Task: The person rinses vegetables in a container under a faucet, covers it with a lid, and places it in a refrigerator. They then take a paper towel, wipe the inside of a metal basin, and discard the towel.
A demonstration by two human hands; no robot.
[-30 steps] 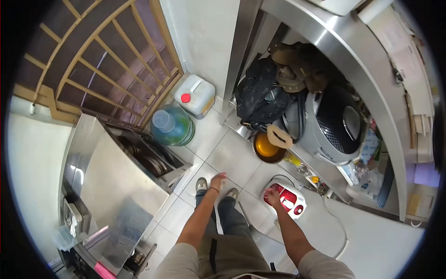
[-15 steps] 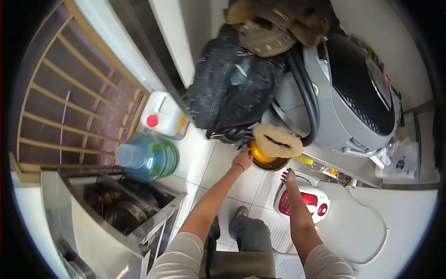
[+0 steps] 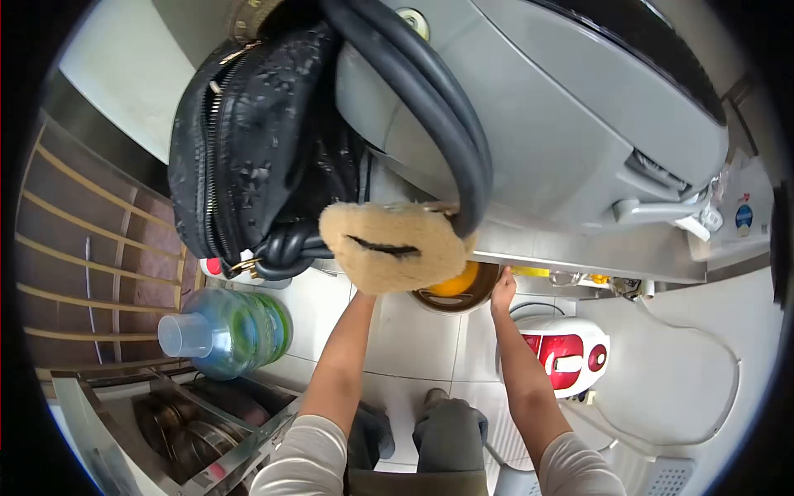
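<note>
A round brown bowl (image 3: pixel 480 291) with a bright orange thing (image 3: pixel 455 282) in it is low under a grey appliance. My right hand (image 3: pixel 503 291) has its fingers closed at the bowl's right rim. My left forearm reaches up to a fuzzy beige piece (image 3: pixel 393 252) on the black bag's handle. That piece covers my left hand, so its fingers and whatever they touch are hidden. It also hides the bowl's left side.
The black bag (image 3: pixel 265 149) and the grey appliance (image 3: pixel 538 116) hang close overhead. A large water bottle (image 3: pixel 248 331) stands left, above an open drawer (image 3: pixel 240 446) with pans. A red-and-white appliance (image 3: pixel 566 357) sits right, near a cable. A barred gate (image 3: pixel 91 264) borders the left.
The view has moved nearer the bag and the grey appliance. My right hand, earlier apart from the bowl, is now at its rim. My left hand has gone behind the fuzzy piece.
</note>
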